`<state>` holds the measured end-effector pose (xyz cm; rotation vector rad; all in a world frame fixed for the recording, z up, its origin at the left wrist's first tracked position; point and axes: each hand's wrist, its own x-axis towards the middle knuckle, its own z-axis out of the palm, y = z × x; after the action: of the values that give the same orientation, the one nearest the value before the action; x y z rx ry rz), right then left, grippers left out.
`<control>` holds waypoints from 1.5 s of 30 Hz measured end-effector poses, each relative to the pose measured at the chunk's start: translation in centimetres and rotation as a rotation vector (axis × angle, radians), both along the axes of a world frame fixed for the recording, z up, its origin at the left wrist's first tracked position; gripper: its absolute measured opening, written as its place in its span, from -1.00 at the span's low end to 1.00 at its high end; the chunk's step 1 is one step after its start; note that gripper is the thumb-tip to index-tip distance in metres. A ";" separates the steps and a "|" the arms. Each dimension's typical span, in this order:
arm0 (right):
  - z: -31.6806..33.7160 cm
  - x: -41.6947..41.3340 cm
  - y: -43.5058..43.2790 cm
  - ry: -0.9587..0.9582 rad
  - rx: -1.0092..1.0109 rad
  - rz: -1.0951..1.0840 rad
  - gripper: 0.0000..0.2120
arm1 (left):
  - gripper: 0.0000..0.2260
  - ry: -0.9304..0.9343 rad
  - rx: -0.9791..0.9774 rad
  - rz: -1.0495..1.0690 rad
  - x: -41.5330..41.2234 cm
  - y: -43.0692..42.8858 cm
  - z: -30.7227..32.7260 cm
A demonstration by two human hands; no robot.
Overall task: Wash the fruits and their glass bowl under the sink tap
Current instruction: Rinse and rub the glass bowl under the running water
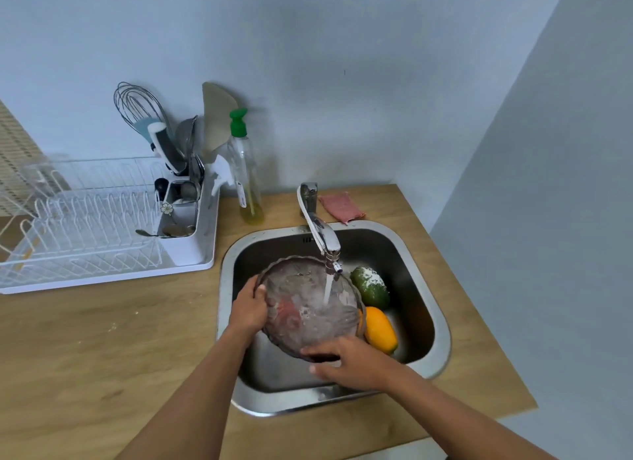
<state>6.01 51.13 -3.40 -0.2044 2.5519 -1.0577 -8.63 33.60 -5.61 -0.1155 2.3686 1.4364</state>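
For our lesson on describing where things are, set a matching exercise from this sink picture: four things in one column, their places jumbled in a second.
Things:
1. glass bowl
2. green fruit
3. pink cloth
4. soap bottle

Places:
A. counter, right of the tap base
B. sink floor, right of the bowl
C. under the running water
D. counter, beside the drying rack

Pairs: 1-C, 2-B, 3-A, 4-D

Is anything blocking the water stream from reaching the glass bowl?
Nothing visible does. The tap runs straight into the glass bowl, held at its rim by the left hand and right hand.
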 end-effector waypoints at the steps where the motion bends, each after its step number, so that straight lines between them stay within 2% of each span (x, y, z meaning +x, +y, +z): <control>1: -0.1 0.4 0.4 0.049 0.046 -0.013 -0.65 | -0.67 0.002 0.003 -0.001 0.1 0.1 0.2; 5: -1.5 0.4 1.7 0.185 0.331 0.043 -0.68 | -0.67 -0.001 0.017 0.009 0.6 0.4 1.1; 8: -2.2 0.1 2.1 0.306 0.367 0.053 -0.64 | -0.68 -0.019 0.022 0.067 0.7 0.4 1.9; 12: -1.9 0.3 0.9 0.347 0.189 -0.084 -0.71 | -0.69 -0.047 0.020 0.078 0.3 -0.2 4.0; 14: -1.3 0.1 0.1 0.398 0.094 -0.144 -0.76 | -0.58 -0.037 0.012 0.066 -0.2 -0.4 5.1; 18: 0.0 -1.2 -1.4 0.462 -0.042 -0.237 -0.80 | -0.62 -0.016 0.060 0.086 -1.0 0.3 8.1; 22: 0.6 -2.3 -2.5 0.433 -0.179 -0.299 -0.78 | -0.36 -0.013 0.064 0.094 -1.8 0.8 8.7; 26: 1.4 -3.2 -3.6 0.404 -0.272 -0.357 -0.86 | -0.16 0.046 0.087 0.053 -1.9 1.5 9.0; 33: 2.2 -3.8 -5.1 0.339 -0.464 -0.415 -0.82 | -0.01 0.109 0.111 -0.052 -0.3 1.2 10.0; 36: 2.4 -3.7 -5.4 0.362 -0.422 -0.359 -0.77 | -0.13 0.143 0.072 -0.077 0.3 0.3 10.8; 39: 2.3 -3.5 -5.5 0.314 -0.342 -0.278 -0.76 | -0.52 0.169 0.123 0.010 0.8 -0.6 11.0; 40: 2.2 -3.4 -5.3 0.303 -0.319 -0.263 -0.73 | -0.57 0.150 0.159 0.045 0.9 -0.9 10.9; 45: 1.1 -2.7 -3.3 0.309 -0.102 -0.141 -0.71 | -0.54 0.080 0.237 0.142 1.1 -3.9 9.0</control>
<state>3.32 47.79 -2.35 -0.2328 2.8221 -1.3003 -7.48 29.68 3.44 -0.1697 2.2702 1.8087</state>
